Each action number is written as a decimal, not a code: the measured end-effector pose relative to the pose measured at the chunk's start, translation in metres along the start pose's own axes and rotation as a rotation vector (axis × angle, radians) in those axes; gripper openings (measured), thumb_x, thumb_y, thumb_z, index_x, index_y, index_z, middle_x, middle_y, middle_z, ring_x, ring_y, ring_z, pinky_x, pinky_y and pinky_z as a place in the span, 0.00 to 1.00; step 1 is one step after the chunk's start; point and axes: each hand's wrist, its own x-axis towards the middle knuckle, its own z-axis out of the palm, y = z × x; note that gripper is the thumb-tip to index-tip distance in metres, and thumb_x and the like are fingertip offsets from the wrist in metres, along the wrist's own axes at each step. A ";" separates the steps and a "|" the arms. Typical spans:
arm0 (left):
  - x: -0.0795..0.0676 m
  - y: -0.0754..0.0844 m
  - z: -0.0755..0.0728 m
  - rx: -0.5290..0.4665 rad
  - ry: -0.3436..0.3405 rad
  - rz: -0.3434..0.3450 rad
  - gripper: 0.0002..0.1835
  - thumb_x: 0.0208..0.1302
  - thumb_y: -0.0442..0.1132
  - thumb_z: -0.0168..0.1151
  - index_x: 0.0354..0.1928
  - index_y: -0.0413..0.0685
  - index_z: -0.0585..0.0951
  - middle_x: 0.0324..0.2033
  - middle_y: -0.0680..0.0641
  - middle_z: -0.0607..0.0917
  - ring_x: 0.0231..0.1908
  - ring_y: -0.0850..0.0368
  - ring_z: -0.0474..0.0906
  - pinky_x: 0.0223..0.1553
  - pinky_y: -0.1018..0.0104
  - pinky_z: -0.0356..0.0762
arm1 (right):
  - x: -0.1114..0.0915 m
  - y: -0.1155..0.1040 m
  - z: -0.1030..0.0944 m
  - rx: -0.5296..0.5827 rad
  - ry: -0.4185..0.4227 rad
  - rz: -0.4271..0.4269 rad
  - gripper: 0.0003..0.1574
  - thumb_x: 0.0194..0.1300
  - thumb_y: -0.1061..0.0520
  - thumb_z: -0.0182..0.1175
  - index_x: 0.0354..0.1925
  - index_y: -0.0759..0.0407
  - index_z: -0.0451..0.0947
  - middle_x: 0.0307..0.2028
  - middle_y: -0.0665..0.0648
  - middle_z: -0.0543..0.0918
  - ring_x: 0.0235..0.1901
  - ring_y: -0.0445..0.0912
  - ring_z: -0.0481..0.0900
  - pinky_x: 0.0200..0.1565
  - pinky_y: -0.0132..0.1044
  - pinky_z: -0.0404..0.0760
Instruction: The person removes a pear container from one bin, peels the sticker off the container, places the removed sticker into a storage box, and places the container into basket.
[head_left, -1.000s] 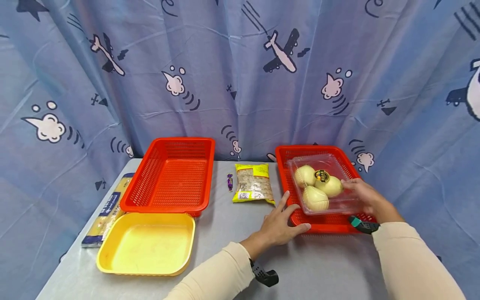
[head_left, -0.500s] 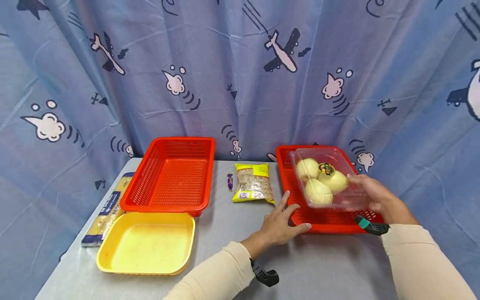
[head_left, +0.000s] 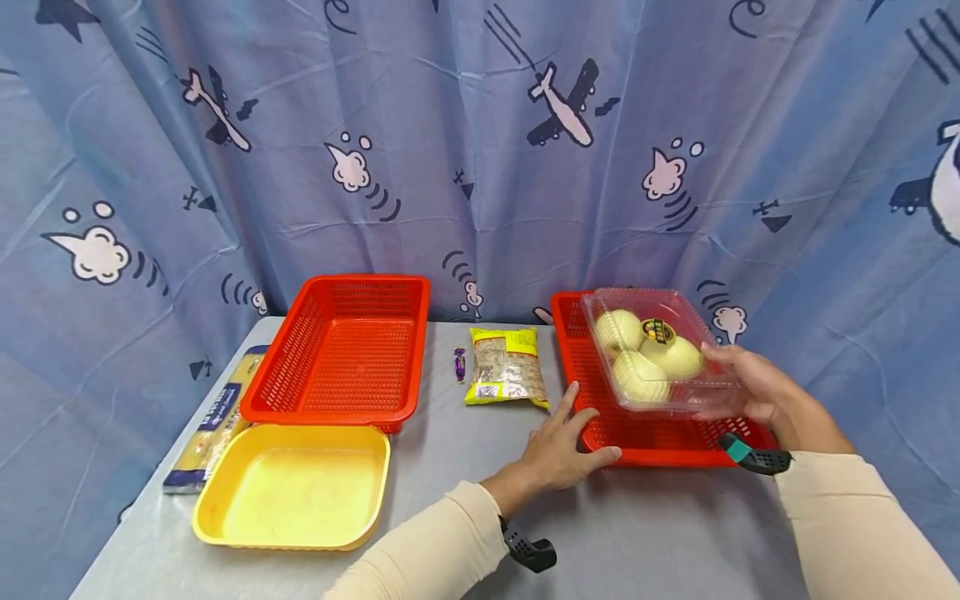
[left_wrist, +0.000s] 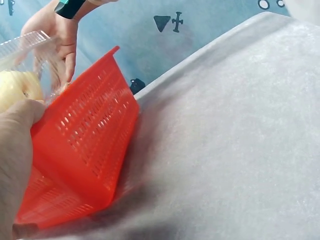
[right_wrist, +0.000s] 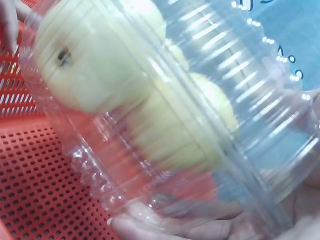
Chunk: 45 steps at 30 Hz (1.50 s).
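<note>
My right hand (head_left: 761,387) grips the near right side of a clear plastic clamshell box (head_left: 686,308). Pale yellow pears (head_left: 675,358) sit inside it, under a lid with a round dark label. In the right wrist view, the fingers (right_wrist: 200,227) run beneath the box. The box is tilted above the right red basket (head_left: 667,458), over its back right part. At the basket's near left corner, my left hand (head_left: 555,450) is spread, touching the sides with no curled grip. The left wrist view shows its thumb (left_wrist: 25,112) at the rim.
A second red basket (head_left: 360,421) and a yellow tray (head_left: 292,542) stand at the left, beside a long noodle packet (head_left: 217,417). Between the baskets lie a yellow snack bag (head_left: 506,367) and a small purple-wrapped candy (head_left: 460,365). A blue curtain (head_left: 480,167) hangs behind.
My right hand has carried the box of pears a little to the right and back, and it looks more raised. The left hand stays at the basket corner.
</note>
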 end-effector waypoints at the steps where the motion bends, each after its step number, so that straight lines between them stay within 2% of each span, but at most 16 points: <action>1: 0.000 0.001 -0.001 0.001 -0.004 0.003 0.36 0.58 0.70 0.55 0.66 0.64 0.71 0.75 0.59 0.43 0.69 0.55 0.53 0.56 0.42 0.65 | -0.001 -0.002 0.001 -0.001 0.001 0.001 0.20 0.76 0.44 0.43 0.51 0.57 0.52 0.39 0.59 0.79 0.39 0.60 0.82 0.44 0.68 0.72; 5: 0.001 0.002 -0.009 -0.014 -0.032 0.008 0.37 0.59 0.68 0.57 0.69 0.64 0.68 0.75 0.57 0.46 0.70 0.54 0.51 0.59 0.40 0.61 | -0.006 -0.009 0.004 -0.001 0.004 0.000 0.20 0.76 0.43 0.44 0.53 0.55 0.56 0.41 0.60 0.76 0.41 0.59 0.81 0.46 0.66 0.73; 10: 0.003 0.005 -0.019 -0.070 -0.054 -0.003 0.40 0.58 0.68 0.58 0.71 0.65 0.65 0.74 0.58 0.50 0.69 0.52 0.52 0.62 0.44 0.59 | -0.012 -0.016 0.007 0.012 -0.012 -0.007 0.18 0.76 0.44 0.43 0.51 0.54 0.60 0.40 0.59 0.79 0.42 0.59 0.81 0.45 0.66 0.74; 17: 0.006 0.019 -0.039 -0.210 0.004 -0.016 0.43 0.57 0.67 0.59 0.72 0.59 0.63 0.72 0.53 0.57 0.68 0.48 0.54 0.63 0.47 0.58 | -0.018 -0.019 0.013 0.024 -0.038 -0.015 0.16 0.77 0.44 0.42 0.51 0.53 0.61 0.41 0.59 0.79 0.43 0.59 0.80 0.47 0.67 0.72; 20: 0.010 0.031 -0.049 -0.357 0.034 -0.048 0.45 0.57 0.65 0.59 0.73 0.55 0.62 0.70 0.51 0.60 0.68 0.51 0.56 0.64 0.50 0.59 | -0.021 -0.019 0.015 0.012 -0.033 -0.026 0.17 0.77 0.44 0.42 0.51 0.54 0.60 0.41 0.58 0.79 0.42 0.57 0.81 0.46 0.67 0.72; 23: 0.014 0.047 -0.060 -0.592 0.041 -0.159 0.43 0.58 0.63 0.59 0.73 0.53 0.62 0.68 0.50 0.65 0.65 0.52 0.60 0.63 0.52 0.59 | -0.024 -0.021 0.018 -0.004 -0.033 -0.037 0.17 0.77 0.44 0.42 0.51 0.55 0.60 0.41 0.57 0.79 0.41 0.56 0.81 0.45 0.67 0.73; 25: 0.018 0.058 -0.066 -0.768 0.055 -0.253 0.42 0.59 0.61 0.60 0.72 0.53 0.63 0.65 0.51 0.69 0.61 0.52 0.66 0.60 0.52 0.65 | -0.026 -0.022 0.021 -0.004 -0.043 -0.036 0.17 0.77 0.44 0.41 0.50 0.55 0.62 0.41 0.57 0.80 0.42 0.57 0.81 0.46 0.67 0.73; 28: 0.021 0.069 -0.071 -0.954 0.077 -0.348 0.41 0.58 0.60 0.64 0.71 0.55 0.64 0.62 0.52 0.71 0.55 0.50 0.71 0.54 0.48 0.71 | -0.027 -0.021 0.028 0.004 -0.059 -0.036 0.17 0.77 0.44 0.42 0.49 0.54 0.63 0.42 0.57 0.80 0.43 0.57 0.81 0.46 0.66 0.73; 34: 0.020 0.072 -0.071 -1.206 0.141 -0.389 0.44 0.54 0.52 0.71 0.71 0.53 0.63 0.62 0.46 0.70 0.52 0.41 0.74 0.47 0.43 0.76 | -0.029 -0.020 0.048 -0.001 -0.070 -0.061 0.17 0.77 0.45 0.42 0.49 0.57 0.63 0.41 0.58 0.81 0.42 0.58 0.82 0.44 0.66 0.74; 36: 0.019 0.071 -0.074 -1.250 0.163 -0.386 0.44 0.54 0.49 0.72 0.71 0.51 0.63 0.62 0.44 0.69 0.50 0.40 0.75 0.45 0.44 0.78 | -0.031 -0.022 0.053 -0.008 -0.054 -0.064 0.18 0.77 0.45 0.42 0.49 0.58 0.61 0.41 0.58 0.82 0.42 0.57 0.82 0.43 0.65 0.75; 39: 0.017 0.070 -0.079 -1.261 0.181 -0.381 0.43 0.53 0.47 0.72 0.71 0.51 0.64 0.62 0.44 0.70 0.49 0.41 0.76 0.43 0.47 0.79 | -0.034 -0.025 0.061 -0.017 -0.022 -0.061 0.21 0.76 0.43 0.44 0.51 0.57 0.55 0.41 0.57 0.81 0.41 0.56 0.82 0.43 0.65 0.75; 42: 0.013 0.070 -0.087 -1.249 0.171 -0.367 0.43 0.53 0.47 0.72 0.71 0.50 0.65 0.62 0.44 0.70 0.49 0.42 0.76 0.43 0.48 0.79 | -0.038 -0.027 0.067 -0.024 -0.002 -0.061 0.24 0.75 0.42 0.45 0.53 0.57 0.51 0.43 0.57 0.78 0.42 0.57 0.81 0.44 0.65 0.75; 45: 0.010 0.071 -0.095 -1.244 0.157 -0.355 0.42 0.53 0.46 0.72 0.70 0.51 0.66 0.60 0.45 0.71 0.44 0.46 0.77 0.42 0.49 0.80 | -0.041 -0.030 0.073 -0.030 0.009 -0.072 0.26 0.74 0.41 0.46 0.53 0.55 0.48 0.45 0.57 0.75 0.43 0.58 0.81 0.44 0.65 0.75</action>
